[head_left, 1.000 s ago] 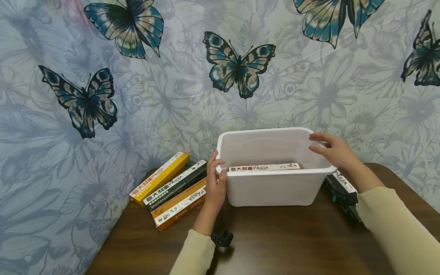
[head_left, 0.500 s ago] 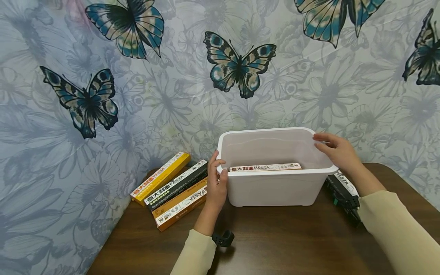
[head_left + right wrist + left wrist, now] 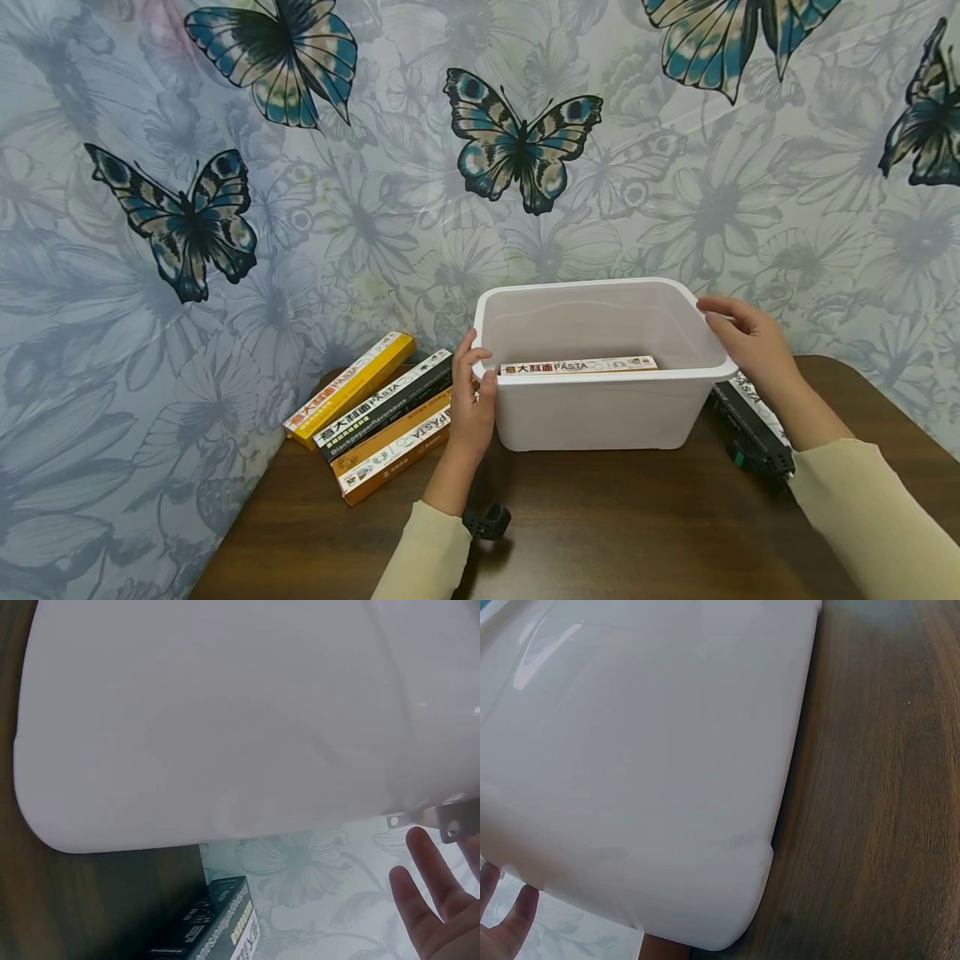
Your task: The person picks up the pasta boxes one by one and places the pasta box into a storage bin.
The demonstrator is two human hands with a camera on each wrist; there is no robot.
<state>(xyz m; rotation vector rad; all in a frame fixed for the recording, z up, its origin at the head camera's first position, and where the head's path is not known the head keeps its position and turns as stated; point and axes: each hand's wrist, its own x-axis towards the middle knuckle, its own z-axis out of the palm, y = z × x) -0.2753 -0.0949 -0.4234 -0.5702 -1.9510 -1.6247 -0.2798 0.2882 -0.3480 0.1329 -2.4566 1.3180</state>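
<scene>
A white plastic bin stands on the table, with a pasta box inside showing its white printed edge above the front rim. My left hand holds the bin's left rim at the front corner; in the left wrist view its fingers meet the bin's edge. At the right rim is my right hand, its index fingertip and thumb by the outer edge. The right wrist view has its other fingers loosely extended, apart from the bin's wall.
Left of the bin, a yellow pasta box, a black one and an orange-brown one lie slanted side by side. Another black pasta box lies at right, partly behind the right forearm. Behind the wooden table hangs butterfly-patterned cloth.
My right hand has slid outward to the right, its fingers drawing back from over the bin's rim to its outer edge. The left hand and the bin have stayed put.
</scene>
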